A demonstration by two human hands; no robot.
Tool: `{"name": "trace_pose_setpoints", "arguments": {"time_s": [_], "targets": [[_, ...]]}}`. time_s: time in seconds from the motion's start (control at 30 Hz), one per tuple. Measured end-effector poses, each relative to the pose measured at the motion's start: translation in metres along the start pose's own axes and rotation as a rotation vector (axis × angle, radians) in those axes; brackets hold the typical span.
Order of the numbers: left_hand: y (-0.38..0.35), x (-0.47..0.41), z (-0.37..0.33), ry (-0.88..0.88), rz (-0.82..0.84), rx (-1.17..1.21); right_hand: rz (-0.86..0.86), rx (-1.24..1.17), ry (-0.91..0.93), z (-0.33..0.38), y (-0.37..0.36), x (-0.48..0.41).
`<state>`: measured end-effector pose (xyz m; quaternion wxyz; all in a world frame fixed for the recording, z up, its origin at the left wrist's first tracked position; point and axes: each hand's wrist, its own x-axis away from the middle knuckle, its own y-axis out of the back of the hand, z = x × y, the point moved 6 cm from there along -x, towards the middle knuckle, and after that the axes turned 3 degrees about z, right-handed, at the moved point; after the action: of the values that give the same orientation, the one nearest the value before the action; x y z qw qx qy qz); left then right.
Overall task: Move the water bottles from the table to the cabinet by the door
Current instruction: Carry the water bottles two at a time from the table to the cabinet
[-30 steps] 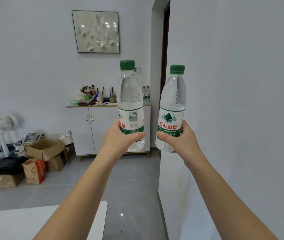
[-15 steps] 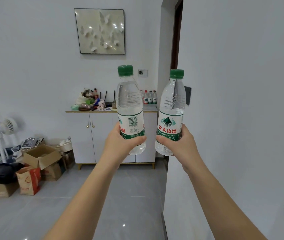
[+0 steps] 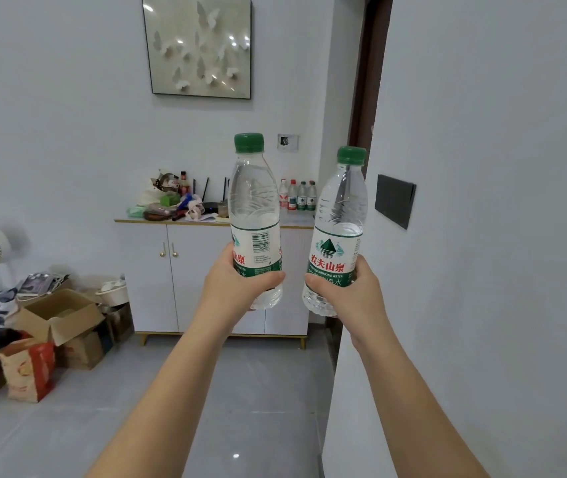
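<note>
- Out in front of the person, both arms reach forward, each hand holding one clear plastic water bottle with a green screw cap and a green-and-white label.
- The left hand (image 3: 237, 288) grips the lower part of the left bottle (image 3: 256, 208); its thumb curls across the front of the label, and the other fingers wrap round the back, out of sight.
- This bottle's long axis runs close to vertical, cap up, with the top leaning slightly left and the barcode side of the label facing the camera.
- The right hand (image 3: 351, 291) grips the lower part of the right bottle (image 3: 340, 215) in the same way: thumb across the label's bottom edge, remaining fingers hidden behind.
- That bottle also points cap up, its top tilted a little to the right, with the mountain logo and red characters facing the camera.
- Both bottles are held in the air, side by side with a gap between them, their caps further apart than their bases.
- Beyond them a white two-door cabinet on short gold legs (image 3: 150, 270) stands against the far wall, beside a dark door frame (image 3: 368, 81).
- On its top, at the right end, stands a row of small capped bottles (image 3: 297, 196); clutter fills the left part.
- Open cardboard boxes (image 3: 61, 315) sit on the grey floor to the cabinet's left.
</note>
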<state>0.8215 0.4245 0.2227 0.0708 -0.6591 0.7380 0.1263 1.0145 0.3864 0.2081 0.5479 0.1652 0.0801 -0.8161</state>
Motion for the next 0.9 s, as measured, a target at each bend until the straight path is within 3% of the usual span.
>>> {"name": "trace_pose_setpoints", "arguments": {"time_s": [0.53, 0.9], "targets": [[0.005, -0.274, 0.076, -0.003, 0.143, 0.012, -0.146, 0.049, 0.003, -0.083, -0.07, -0.23], [-0.015, -0.396, 0.13, 0.042, 0.181, 0.03, -0.179, 0.083, -0.031, -0.145, -0.087, -0.336]]}}
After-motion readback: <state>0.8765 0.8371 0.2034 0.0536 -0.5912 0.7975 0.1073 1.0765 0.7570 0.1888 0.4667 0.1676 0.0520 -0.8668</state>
